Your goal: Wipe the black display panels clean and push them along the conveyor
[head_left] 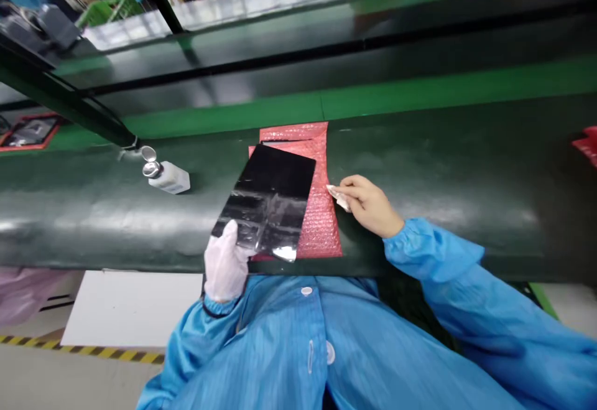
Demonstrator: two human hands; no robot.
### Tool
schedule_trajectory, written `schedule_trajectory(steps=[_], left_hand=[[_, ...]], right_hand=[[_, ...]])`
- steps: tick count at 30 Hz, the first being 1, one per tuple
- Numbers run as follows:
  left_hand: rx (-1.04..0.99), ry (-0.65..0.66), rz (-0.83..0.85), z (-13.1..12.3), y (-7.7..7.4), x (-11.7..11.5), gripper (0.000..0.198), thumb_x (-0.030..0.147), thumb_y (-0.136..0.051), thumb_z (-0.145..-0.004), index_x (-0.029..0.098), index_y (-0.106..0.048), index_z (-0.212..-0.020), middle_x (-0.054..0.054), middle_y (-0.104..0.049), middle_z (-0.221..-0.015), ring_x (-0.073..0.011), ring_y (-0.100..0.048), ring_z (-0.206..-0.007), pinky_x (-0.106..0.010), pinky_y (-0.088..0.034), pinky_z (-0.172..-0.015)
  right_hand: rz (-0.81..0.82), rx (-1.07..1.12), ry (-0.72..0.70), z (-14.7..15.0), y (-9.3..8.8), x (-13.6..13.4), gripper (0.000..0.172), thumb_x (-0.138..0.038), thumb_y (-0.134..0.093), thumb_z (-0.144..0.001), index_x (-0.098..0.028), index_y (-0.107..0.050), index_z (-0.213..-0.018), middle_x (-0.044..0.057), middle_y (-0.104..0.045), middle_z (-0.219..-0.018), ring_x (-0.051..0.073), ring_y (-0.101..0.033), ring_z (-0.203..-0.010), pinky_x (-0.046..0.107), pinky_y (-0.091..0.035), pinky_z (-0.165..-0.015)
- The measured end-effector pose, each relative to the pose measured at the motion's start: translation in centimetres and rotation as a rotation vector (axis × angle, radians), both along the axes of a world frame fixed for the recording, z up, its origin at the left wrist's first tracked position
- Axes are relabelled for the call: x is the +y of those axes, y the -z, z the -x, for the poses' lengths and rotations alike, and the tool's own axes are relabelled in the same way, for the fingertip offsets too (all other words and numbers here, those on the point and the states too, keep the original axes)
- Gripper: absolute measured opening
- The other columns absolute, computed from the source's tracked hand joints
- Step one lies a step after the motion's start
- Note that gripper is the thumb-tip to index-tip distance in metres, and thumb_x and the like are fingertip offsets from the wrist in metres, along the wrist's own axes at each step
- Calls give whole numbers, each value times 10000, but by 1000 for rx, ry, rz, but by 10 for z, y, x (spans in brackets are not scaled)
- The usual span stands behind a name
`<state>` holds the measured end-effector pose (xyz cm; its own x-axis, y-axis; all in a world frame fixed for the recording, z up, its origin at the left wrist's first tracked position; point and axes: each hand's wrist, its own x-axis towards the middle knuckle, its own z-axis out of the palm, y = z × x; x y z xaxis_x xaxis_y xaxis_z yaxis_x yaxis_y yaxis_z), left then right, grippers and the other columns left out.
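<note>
My left hand (226, 262), in a white glove, grips the lower edge of a glossy black panel (265, 201) and holds it tilted over a pink bubble-wrap bag (321, 217). The bare fingers of my right hand (368, 205) pinch a small folded white wipe (338, 197) just beside the bag. The panel hides much of the bag, and the wipe sits a short way from the panel's right edge without touching it. Blue sleeves cover both my arms.
A white pump-top dispenser bottle (168, 173) lies on the dark green-edged belt (443, 173) left of the panel. A red-framed tray (30, 131) sits at far left, with red items (586, 145) at right. A dark rail runs overhead. Yellow-black tape (88, 351) marks the floor below.
</note>
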<state>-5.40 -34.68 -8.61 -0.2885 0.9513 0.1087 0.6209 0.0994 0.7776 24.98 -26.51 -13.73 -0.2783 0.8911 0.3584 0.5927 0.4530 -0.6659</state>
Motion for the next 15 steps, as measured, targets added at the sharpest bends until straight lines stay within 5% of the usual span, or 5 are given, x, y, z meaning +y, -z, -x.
schedule_trajectory(steps=[4,7,12,15], left_hand=[[457,-19,-256,-9,-39,9,383,306,-502,-866,162,-625,-1199,-96,-685,-932,-215,-658,-791,-337,-540,-736],[850,202,-313,-46,-54,20,518,230,-490,-870,228,-474,-1388,-91,-707,-870,-128,-584,-527,-238,-478,-521],[1209,516,-214,-103,-16,10,602,83,-481,-839,216,-417,-1422,-209,-698,-977,-209,-647,-566,-292,-483,-472],[1119,662,95,-114,5,9,542,170,-505,-861,224,-454,-1398,-239,-658,-1108,-289,-691,-731,-405,-533,-567]], right_hand=[[137,83,-23,2,3,-17,300,-135,-469,-813,-203,-737,-930,49,-617,-858,158,-594,-773,287,-510,-715],[167,133,-36,7,11,-18,307,-134,-465,-794,-190,-746,-905,60,-626,-860,166,-603,-795,296,-509,-738],[210,195,43,3,21,-10,275,-203,-486,-793,-185,-751,-866,70,-640,-845,185,-616,-811,312,-502,-750],[253,212,86,-4,23,-8,263,-236,-493,-783,-177,-746,-822,77,-656,-855,194,-627,-815,314,-502,-751]])
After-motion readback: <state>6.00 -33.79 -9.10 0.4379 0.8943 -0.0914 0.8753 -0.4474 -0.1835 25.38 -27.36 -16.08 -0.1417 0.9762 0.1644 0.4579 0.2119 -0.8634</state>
